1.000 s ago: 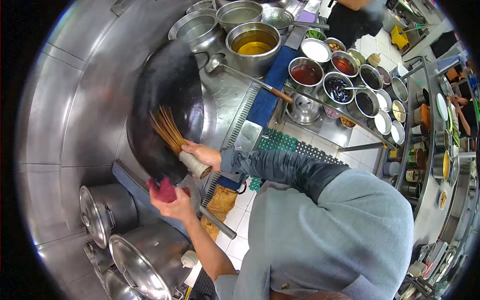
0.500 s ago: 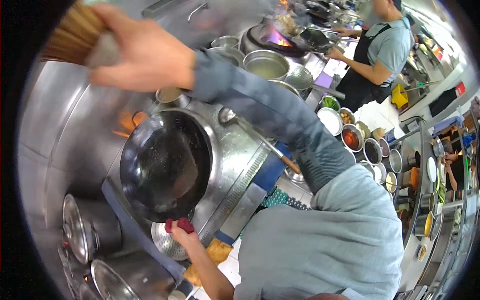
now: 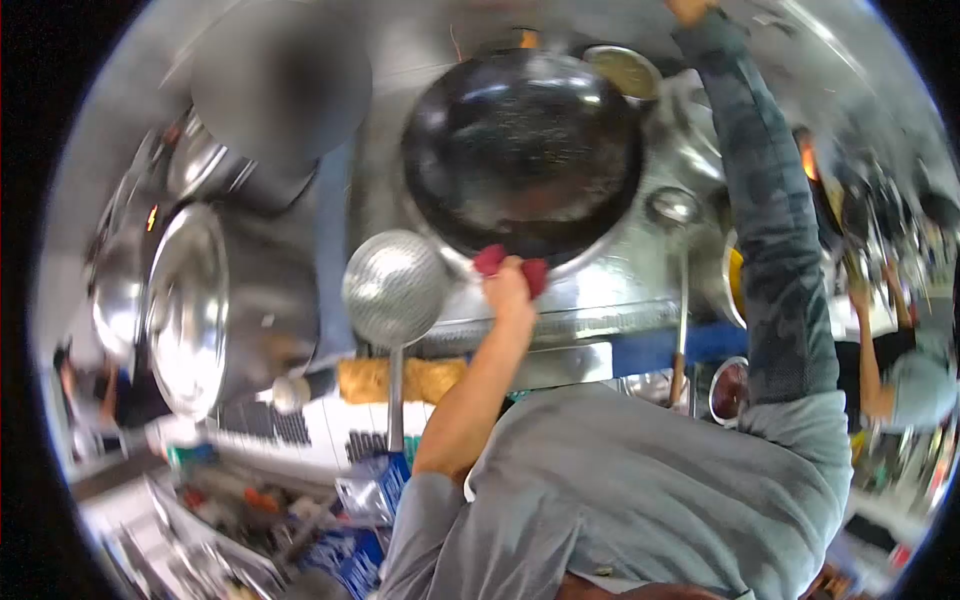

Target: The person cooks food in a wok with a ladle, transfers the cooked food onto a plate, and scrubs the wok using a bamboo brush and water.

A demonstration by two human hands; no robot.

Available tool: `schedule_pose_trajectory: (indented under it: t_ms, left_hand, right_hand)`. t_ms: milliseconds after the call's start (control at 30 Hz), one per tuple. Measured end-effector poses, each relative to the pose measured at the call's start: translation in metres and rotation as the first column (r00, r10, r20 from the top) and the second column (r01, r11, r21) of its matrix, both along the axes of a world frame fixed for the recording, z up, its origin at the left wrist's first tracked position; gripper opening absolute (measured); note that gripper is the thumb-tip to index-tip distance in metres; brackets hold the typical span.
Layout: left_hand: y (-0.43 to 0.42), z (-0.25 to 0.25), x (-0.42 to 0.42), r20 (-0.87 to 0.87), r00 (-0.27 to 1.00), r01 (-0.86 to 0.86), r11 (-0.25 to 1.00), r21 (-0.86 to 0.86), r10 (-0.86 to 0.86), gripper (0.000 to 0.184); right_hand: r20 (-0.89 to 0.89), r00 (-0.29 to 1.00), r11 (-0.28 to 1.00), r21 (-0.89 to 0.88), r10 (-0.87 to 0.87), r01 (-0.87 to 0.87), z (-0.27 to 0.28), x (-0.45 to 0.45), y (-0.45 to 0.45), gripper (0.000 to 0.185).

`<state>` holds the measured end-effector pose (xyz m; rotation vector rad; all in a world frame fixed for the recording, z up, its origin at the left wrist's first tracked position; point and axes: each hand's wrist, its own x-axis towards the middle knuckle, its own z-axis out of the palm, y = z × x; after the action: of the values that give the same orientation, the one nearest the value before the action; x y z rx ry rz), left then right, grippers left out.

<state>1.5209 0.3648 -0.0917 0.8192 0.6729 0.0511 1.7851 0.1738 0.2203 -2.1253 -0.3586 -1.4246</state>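
My left hand (image 3: 510, 290) is closed round a folded dark red cloth (image 3: 535, 275), pressed against the near rim of a big black wok (image 3: 525, 150). The wok's inside is dark and shiny, with some residue on its bottom. At the top right edge my right hand (image 3: 690, 10) is mostly cut off. Its fingers are out of sight, and so is anything in them. To the right of the wok lies a ladle (image 3: 675, 205) with a long handle. Left of my left hand is a perforated strainer (image 3: 397, 285), its handle pointing toward me.
Large lidded stockpots (image 3: 185, 310) stand on the left. A metal pot (image 3: 622, 72) sits behind the wok. A blurred grey round shape (image 3: 285, 75) hangs in the upper left. A yellowish folded cloth (image 3: 400, 380) lies at the counter edge. A co-worker's arm (image 3: 875, 350) shows at right.
My view has turned, so the wok appears higher and further right. My right hand, earlier holding a bamboo wok brush at upper left, is now at the top right edge. My left hand stays at the wok.
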Motion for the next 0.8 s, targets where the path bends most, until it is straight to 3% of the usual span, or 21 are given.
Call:
schedule_pose_trajectory:
  t_ms: [33, 67, 167, 233, 267, 300, 333, 367, 433, 467, 500, 533, 567, 633, 667, 700, 733, 767, 800]
  left_hand:
    - [-0.003, 0.010, -0.001, -0.019, 1.000, 0.004, 0.999, -0.049, -0.005, 0.016]
    - [-0.014, 0.016, -0.001, -0.053, 0.999, -0.017, 0.997, -0.072, 0.013, 0.015]
    - [-0.009, 0.036, -0.015, -0.116, 0.993, -0.010, 0.989, -0.149, -0.008, 0.012]
    - [-0.011, 0.041, -0.015, -0.139, 0.990, -0.039, 0.989, -0.142, 0.019, 0.012]
    - [-0.012, 0.045, -0.014, -0.190, 0.982, -0.043, 0.993, -0.112, 0.021, 0.010]
    - [-0.011, 0.050, -0.014, -0.199, 0.980, -0.032, 0.989, -0.143, 0.003, 0.008]
    - [-0.009, 0.055, -0.018, -0.214, 0.977, -0.015, 0.985, -0.171, -0.022, 0.008]
    - [-0.005, 0.057, -0.018, -0.219, 0.975, 0.003, 0.981, -0.195, -0.046, 0.008]
    - [0.012, 0.040, -0.035, -0.103, 0.982, 0.120, 0.940, -0.318, -0.160, 0.016]
    - [0.022, 0.041, -0.051, -0.068, 0.978, 0.166, 0.927, -0.335, -0.200, 0.018]
    - [0.031, 0.043, -0.067, -0.029, 0.970, 0.215, 0.913, -0.347, -0.239, 0.021]
    - [0.033, 0.054, -0.082, -0.136, 0.952, 0.233, 0.935, -0.265, -0.276, 0.023]
    - [0.034, 0.055, -0.098, -0.057, 0.927, 0.370, 0.929, -0.024, -0.370, 0.024]
    - [0.031, 0.055, -0.115, 0.027, 0.818, 0.498, 0.730, 0.468, -0.575, 0.028]
    - [0.023, 0.079, -0.108, 0.031, 0.831, 0.453, 0.708, 0.542, -0.555, 0.033]
    - [0.021, 0.086, -0.094, 0.099, 0.791, 0.292, 0.515, 0.806, -0.604, 0.034]
    - [0.019, 0.090, -0.076, 0.141, 0.739, 0.063, 0.276, 0.959, -0.659, 0.036]
    - [0.017, 0.092, -0.064, 0.136, 0.679, -0.178, 0.018, 0.984, -0.721, 0.037]
    - [0.012, 0.085, -0.048, 0.169, 0.647, -0.265, -0.010, 0.964, -0.744, 0.040]
  right_hand:
    - [-0.246, 0.961, 0.990, 0.031, -0.127, 0.139, -0.036, 0.010, 0.008, 0.067]
    - [-0.472, 0.838, 0.950, 0.001, -0.274, 0.311, -0.071, 0.018, 0.004, 0.074]
    - [-0.610, 0.768, 0.947, 0.322, 0.196, 0.014, -0.188, 0.007, 0.027, 0.054]
    - [-0.715, 0.699, 0.983, 0.123, -0.008, 0.137, -0.267, 0.002, 0.052, 0.046]
    - [-0.883, 0.423, 0.971, -0.238, -0.205, -0.026, -0.342, 0.027, 0.053, 0.048]
    - [-0.957, 0.288, 1.000, 0.023, 0.022, 0.001, -0.326, -0.028, 0.085, 0.048]
    - [-0.991, 0.131, 0.946, -0.041, 0.002, -0.322, -0.337, -0.055, 0.094, 0.054]
    - [-0.981, 0.137, 0.879, 0.058, 0.139, -0.473, -0.343, -0.086, 0.101, 0.060]
    - [-0.998, 0.055, 0.797, -0.015, 0.023, -0.603, -0.284, -0.111, 0.077, 0.061]
    - [-0.920, 0.363, 0.650, -0.186, 0.149, -0.737, -0.309, -0.079, 0.035, 0.056]
    - [-0.880, 0.469, 0.651, -0.311, 0.078, -0.692, -0.299, -0.049, 0.000, 0.052]
    - [-0.824, 0.566, 0.645, -0.430, 0.004, -0.632, -0.282, -0.022, -0.031, 0.049]
    - [-0.736, 0.657, 0.711, -0.551, -0.166, -0.437, -0.282, 0.000, -0.045, 0.048]
    - [-0.556, 0.638, 0.710, -0.704, -0.533, -0.021, -0.281, 0.040, -0.069, 0.048]
    - [-0.653, 0.643, 0.909, -0.371, -0.401, 0.190, -0.280, 0.023, -0.029, 0.048]
    - [-0.681, 0.688, 0.930, 0.029, -0.249, 0.365, -0.273, 0.012, 0.002, 0.048]
    - [-0.787, 0.614, 0.960, 0.127, -0.056, 0.250, -0.290, 0.007, 0.017, 0.049]
    - [-0.892, 0.445, 0.984, 0.137, 0.074, 0.111, -0.340, 0.010, 0.039, 0.048]
    - [-0.780, 0.471, 0.767, -0.576, -0.412, -0.282, -0.338, -0.024, 0.067, 0.049]
